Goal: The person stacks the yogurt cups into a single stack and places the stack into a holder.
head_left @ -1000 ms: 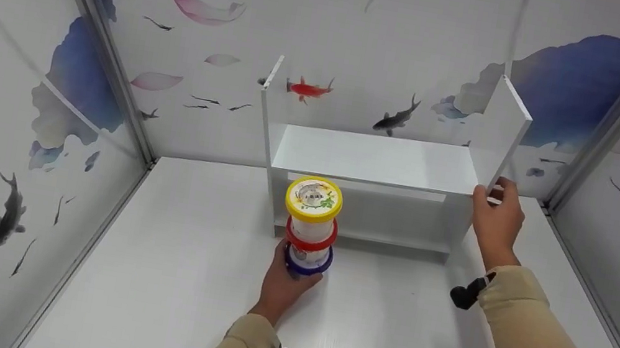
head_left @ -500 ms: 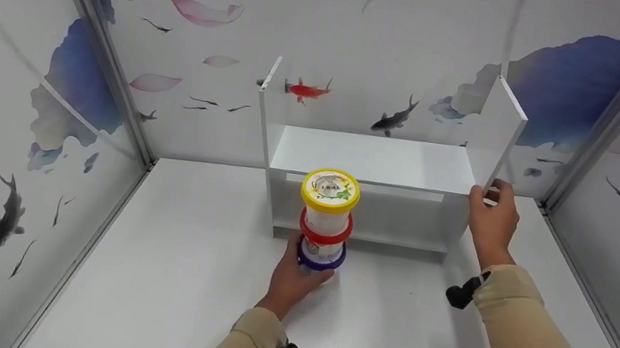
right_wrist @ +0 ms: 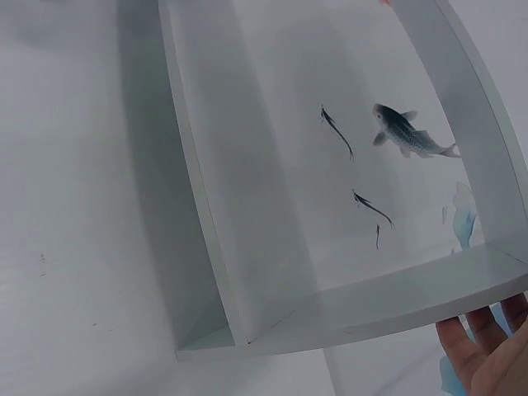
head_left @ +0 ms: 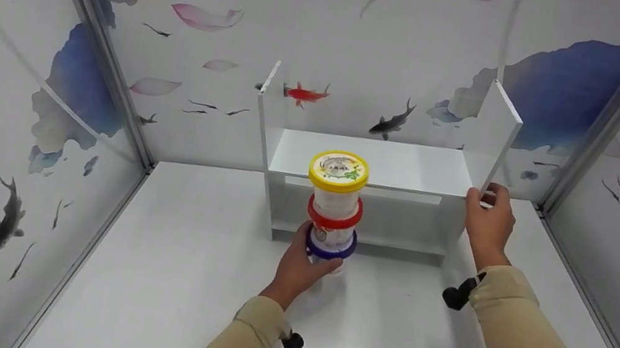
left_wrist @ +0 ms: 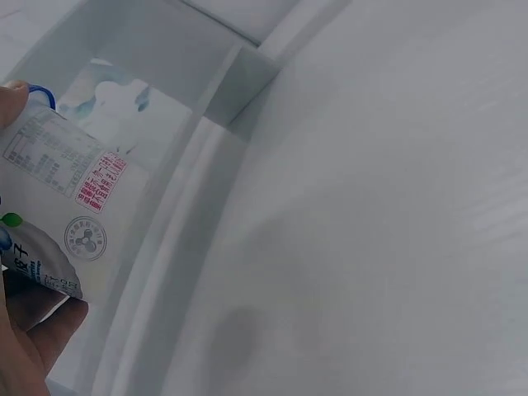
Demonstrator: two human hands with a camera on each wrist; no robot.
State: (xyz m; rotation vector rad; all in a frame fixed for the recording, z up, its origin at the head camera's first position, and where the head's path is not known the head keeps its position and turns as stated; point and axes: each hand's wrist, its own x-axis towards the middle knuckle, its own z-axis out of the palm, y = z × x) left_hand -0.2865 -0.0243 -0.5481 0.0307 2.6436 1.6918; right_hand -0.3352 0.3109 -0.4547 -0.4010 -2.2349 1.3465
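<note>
In the head view, three white tubs are stacked upright: a yellow-lidded tub (head_left: 339, 171) on top, a red-lidded tub (head_left: 333, 221) in the middle and a blue-lidded tub (head_left: 331, 245) at the bottom. My left hand (head_left: 296, 265) grips the bottom tub, holding the stack above the table in front of a white two-tier shelf (head_left: 375, 161). The left wrist view has printed labels on the held tub's side (left_wrist: 70, 173). My right hand (head_left: 490, 226) holds the shelf's right side panel, thumb at its front edge and fingers bent around the outside.
The shelf's tall side panels (head_left: 499, 136) rise above its upper board, with an open compartment below. It stands on a white table (head_left: 175, 265) near the back wall (head_left: 339, 34), which is printed with fish and petals. Framed walls enclose both sides.
My left hand has carried the stack forward, up and slightly right, so the yellow lid now overlaps the shelf's upper board in view. My right hand keeps its hold on the side panel.
</note>
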